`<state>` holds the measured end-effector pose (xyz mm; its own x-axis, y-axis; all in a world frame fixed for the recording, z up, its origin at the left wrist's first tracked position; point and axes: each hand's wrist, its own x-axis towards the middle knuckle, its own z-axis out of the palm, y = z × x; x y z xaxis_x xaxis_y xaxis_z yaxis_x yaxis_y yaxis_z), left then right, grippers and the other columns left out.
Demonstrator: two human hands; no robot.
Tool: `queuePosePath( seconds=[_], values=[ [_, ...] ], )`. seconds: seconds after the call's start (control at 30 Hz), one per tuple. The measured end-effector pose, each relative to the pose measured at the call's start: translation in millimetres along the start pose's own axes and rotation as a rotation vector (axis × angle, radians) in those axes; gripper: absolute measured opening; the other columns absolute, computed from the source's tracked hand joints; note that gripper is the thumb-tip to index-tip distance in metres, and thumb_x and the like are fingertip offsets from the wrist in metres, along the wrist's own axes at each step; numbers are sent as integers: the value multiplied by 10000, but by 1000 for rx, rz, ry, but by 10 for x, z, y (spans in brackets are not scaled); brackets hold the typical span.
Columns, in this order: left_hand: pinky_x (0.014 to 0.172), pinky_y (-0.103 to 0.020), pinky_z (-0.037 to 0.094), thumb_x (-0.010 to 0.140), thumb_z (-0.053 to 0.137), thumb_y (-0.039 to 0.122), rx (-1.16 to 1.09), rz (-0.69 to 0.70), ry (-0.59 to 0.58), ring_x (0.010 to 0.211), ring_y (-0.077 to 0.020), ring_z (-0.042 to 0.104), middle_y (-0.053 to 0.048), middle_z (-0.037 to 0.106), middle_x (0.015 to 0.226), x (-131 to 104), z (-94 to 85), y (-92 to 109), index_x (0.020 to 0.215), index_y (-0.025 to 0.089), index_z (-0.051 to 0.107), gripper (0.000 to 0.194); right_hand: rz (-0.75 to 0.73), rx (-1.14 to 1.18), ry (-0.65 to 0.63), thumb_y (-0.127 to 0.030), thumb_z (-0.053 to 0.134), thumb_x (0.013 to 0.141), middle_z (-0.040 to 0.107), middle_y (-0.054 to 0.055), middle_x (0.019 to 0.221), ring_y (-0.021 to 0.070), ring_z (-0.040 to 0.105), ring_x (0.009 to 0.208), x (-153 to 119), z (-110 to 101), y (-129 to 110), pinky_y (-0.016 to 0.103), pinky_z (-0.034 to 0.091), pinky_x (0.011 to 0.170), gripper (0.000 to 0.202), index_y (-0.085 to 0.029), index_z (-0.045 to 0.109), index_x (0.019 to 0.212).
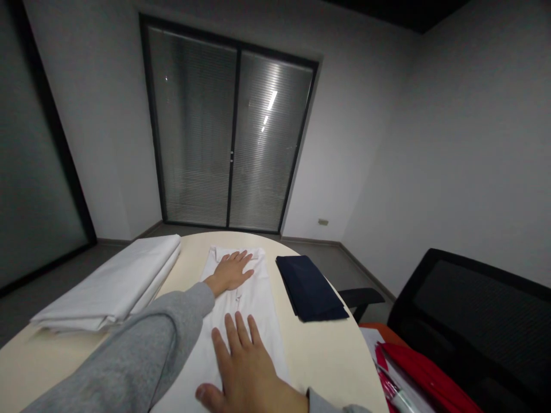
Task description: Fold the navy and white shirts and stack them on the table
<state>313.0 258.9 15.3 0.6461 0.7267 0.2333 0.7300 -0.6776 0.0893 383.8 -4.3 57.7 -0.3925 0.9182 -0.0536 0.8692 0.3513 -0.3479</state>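
A long, narrow folded white shirt point(269, 327) lies flat on the round table, with a collar-like band at its far end. My left hand point(232, 271) rests palm down on it just below that band, fingers spread. Closer to me, my right hand point(249, 370) is over the near part of the shirt, palm down with fingers apart; whether it presses on the cloth I cannot tell. Neither hand grips anything. My left forearm in a grey sleeve hides part of the shirt's left edge.
To the left lies a thick folded white cloth point(116, 281). A dark navy folded cloth point(310, 287) sits near the right edge of the pale table point(331, 355). Beyond that edge stands a black chair point(473, 304) with red items point(422, 373) on its seat.
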Motion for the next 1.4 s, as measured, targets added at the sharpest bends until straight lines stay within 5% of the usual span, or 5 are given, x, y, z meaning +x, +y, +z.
queuePosePath(
  seconds=[0.2, 0.33, 0.57, 0.8, 1.4],
  values=[
    [1142, -546, 293, 913, 611, 330, 195, -90, 240, 1373, -360, 466, -161, 543, 1537, 86, -282, -168, 1421, 234, 614, 518, 34, 36, -22, -654, 605, 947, 158, 197, 1717, 404, 66, 1602, 21, -33, 34, 642, 74, 1293, 862, -184, 366, 1628],
    [1069, -519, 331, 954, 526, 241, 212, -126, 223, 1266, -347, 506, -165, 677, 1286, 314, -409, -346, 1111, 235, 767, 288, 57, 41, 87, -501, 649, 930, 617, 146, 1479, 376, 548, 1394, 213, -359, 158, 553, 417, 1165, 548, -231, 632, 1407],
    [981, -505, 383, 1012, 431, 243, 184, -294, 297, 1210, -357, 520, -172, 655, 1280, 704, -398, -513, 1181, 211, 739, 353, 356, -110, 248, -408, 501, 988, 767, 95, 1193, 294, 712, 1142, 1465, -927, 935, 412, 520, 931, 416, -291, 641, 1362],
    [1021, -461, 389, 1021, 482, 305, 70, -228, 405, 1218, -304, 521, -114, 655, 1277, 599, -169, -530, 1273, 258, 662, 313, 540, -143, 295, -593, 540, 955, 755, 191, 1183, 371, 724, 1107, 2334, -679, 1384, 464, 533, 880, 517, -189, 645, 1259],
    [1272, -515, 91, 944, 638, 393, 49, -124, 327, 1466, -340, 432, -163, 444, 1633, 824, -140, -553, 1638, 226, 312, 784, 674, 78, 542, -422, 483, 902, 748, 78, 951, 294, 709, 942, 2171, -1024, 1767, 360, 510, 751, 214, -266, 628, 891]
  ],
)
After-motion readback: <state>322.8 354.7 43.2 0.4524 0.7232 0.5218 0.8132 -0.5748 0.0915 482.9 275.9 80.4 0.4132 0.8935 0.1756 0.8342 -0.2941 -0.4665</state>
